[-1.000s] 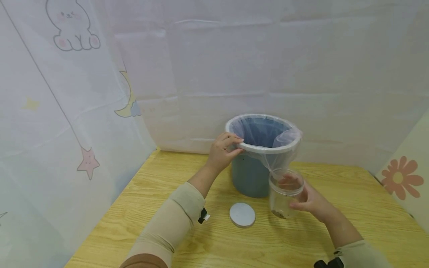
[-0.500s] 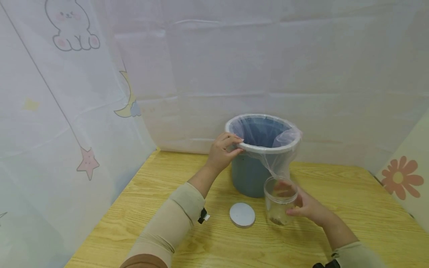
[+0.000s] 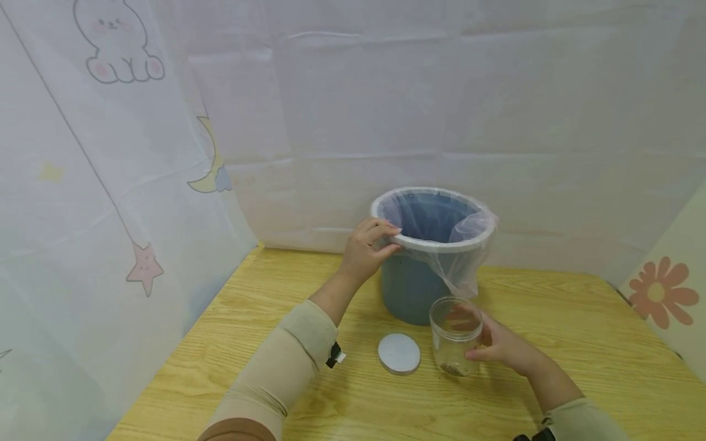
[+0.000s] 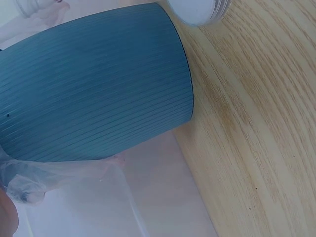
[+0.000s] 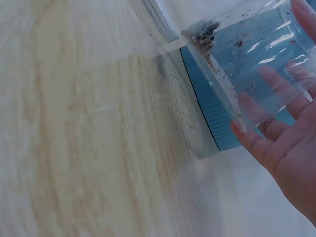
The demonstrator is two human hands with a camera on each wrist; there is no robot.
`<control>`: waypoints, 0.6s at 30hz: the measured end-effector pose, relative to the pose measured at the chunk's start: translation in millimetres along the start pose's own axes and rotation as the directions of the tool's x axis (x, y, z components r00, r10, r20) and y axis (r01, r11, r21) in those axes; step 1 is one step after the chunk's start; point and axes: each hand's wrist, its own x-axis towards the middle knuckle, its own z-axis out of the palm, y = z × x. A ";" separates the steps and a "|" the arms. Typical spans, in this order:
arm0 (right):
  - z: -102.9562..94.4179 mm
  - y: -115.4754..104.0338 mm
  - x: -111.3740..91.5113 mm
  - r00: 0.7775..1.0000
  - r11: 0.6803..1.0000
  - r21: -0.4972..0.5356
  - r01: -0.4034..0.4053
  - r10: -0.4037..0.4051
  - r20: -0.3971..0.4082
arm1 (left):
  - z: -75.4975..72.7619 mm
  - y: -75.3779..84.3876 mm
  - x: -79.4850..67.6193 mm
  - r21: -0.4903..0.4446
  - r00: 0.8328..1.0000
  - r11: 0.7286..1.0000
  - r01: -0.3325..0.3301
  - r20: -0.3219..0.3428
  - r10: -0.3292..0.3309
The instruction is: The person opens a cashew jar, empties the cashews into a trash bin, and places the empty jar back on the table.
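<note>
My left hand (image 3: 366,250) pinches the white rim of a blue-grey trash bin (image 3: 410,291), fingers on top and thumb below. A thin see-through bin liner (image 3: 460,269) hangs over the rim, its loose end at the front right. In front of the bin, my right hand (image 3: 502,346) holds a clear plastic jar (image 3: 456,334) around its side, mouth up. Small dark bits (image 5: 202,37) lie at the bottom of the jar in the right wrist view. Whether the jar's base touches the table, I cannot tell. The bin's ribbed side (image 4: 98,89) fills much of the left wrist view.
A round white lid (image 3: 399,353) lies flat on the wood-grain table (image 3: 220,343), just left of the jar. Behind the bin hangs a pale printed sheet (image 3: 342,122), which also covers the left side.
My right hand has brought the jar down and to the left, away from the liner's loose end and closer to the lid. The left hand stays on the rim.
</note>
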 end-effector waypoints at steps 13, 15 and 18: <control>-0.1 15.8 -2.0 1.000 1.000 0.025 -0.010 0.010 0.008 | 2.5 -1.8 0.6 0.009 1.000 1.000 -0.005 -0.005 0.005; -1.8 18.5 -3.0 1.000 0.999 0.025 -0.024 0.024 0.003 | 3.4 -2.1 0.5 0.010 1.000 1.000 -0.006 -0.005 0.006; -3.6 22.0 -4.2 0.999 0.999 0.024 -0.049 0.049 -0.003 | 5.0 -3.5 0.1 0.008 1.000 1.000 -0.003 -0.006 0.003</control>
